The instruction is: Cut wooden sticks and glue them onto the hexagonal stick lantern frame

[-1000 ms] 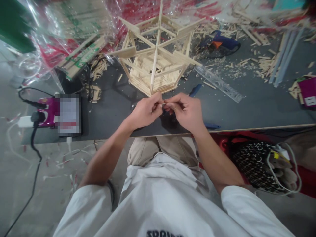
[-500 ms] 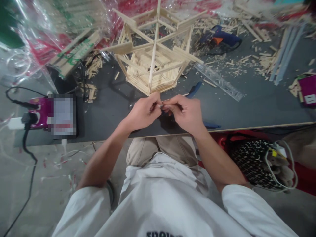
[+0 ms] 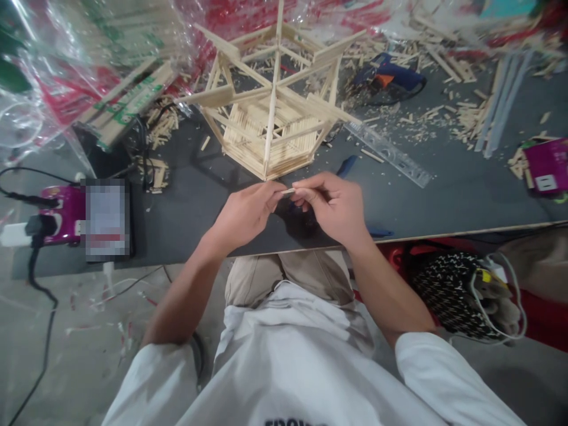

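A short pale wooden stick (image 3: 288, 191) spans the small gap between my hands near the table's front edge. My left hand (image 3: 246, 214) pinches its left end between thumb and fingertips. At its other end my right hand (image 3: 338, 206) is closed, thumb against fingers. Just beyond my hands stands a hexagonal frame of glued wooden sticks (image 3: 268, 127), with a layered base and arms spreading outward. A blue-handled tool (image 3: 347, 166) lies on the table, partly hidden under my right hand; its kind cannot be made out.
A clear ruler (image 3: 394, 157) and a blue glue gun (image 3: 390, 77) lie right of the frame. Glue sticks (image 3: 503, 100) and wood scraps are scattered farther right. Left are a blurred-out phone (image 3: 106, 216), a purple power strip (image 3: 62, 214) with cables, and plastic-wrapped sticks (image 3: 137, 97).
My left hand has shifted slightly left and down, and my fingers have drawn apart, so the short stick now shows between them. The whole view has shifted a little.
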The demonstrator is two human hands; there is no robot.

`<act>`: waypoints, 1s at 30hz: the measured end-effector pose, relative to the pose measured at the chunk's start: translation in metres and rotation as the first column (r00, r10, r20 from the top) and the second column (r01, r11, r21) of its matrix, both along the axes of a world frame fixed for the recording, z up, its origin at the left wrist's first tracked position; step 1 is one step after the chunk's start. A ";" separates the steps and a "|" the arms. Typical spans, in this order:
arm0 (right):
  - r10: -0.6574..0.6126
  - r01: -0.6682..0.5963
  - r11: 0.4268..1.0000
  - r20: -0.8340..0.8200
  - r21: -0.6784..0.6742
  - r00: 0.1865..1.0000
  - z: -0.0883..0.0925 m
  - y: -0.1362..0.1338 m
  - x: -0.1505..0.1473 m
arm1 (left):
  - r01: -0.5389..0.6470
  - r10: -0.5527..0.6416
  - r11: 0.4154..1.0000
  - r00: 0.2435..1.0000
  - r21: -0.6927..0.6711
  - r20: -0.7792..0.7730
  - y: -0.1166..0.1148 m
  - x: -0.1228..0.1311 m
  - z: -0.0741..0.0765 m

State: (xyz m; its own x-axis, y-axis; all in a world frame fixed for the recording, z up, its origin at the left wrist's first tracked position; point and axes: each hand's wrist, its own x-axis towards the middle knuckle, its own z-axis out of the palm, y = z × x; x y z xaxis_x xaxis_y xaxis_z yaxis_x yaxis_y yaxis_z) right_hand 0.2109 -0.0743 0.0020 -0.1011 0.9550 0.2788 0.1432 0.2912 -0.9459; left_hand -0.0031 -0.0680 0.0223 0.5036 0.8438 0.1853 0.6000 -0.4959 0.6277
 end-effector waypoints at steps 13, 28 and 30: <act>0.287 -0.543 0.838 0.888 -0.052 0.359 0.031 0.016 0.135 | -0.083 0.083 0.996 0.997 -0.009 -0.005 -0.006 0.000 0.000; 0.042 -0.513 0.851 0.960 0.110 0.276 0.033 -0.003 0.140 | -0.163 0.158 0.986 0.983 0.046 0.096 -0.012 0.008 -0.010; 0.011 -0.421 0.898 0.952 0.125 0.306 0.038 -0.013 0.147 | -0.192 0.183 0.978 0.977 0.087 0.106 -0.017 0.009 -0.012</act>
State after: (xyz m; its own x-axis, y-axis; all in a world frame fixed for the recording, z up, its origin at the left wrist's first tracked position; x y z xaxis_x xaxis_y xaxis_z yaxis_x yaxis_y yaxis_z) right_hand 0.3580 -0.0868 0.0401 -0.6713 0.7342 0.1015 0.7285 0.6788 -0.0919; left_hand 0.0058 -0.0845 0.0103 0.3139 0.8974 0.3100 0.6266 -0.4411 0.6424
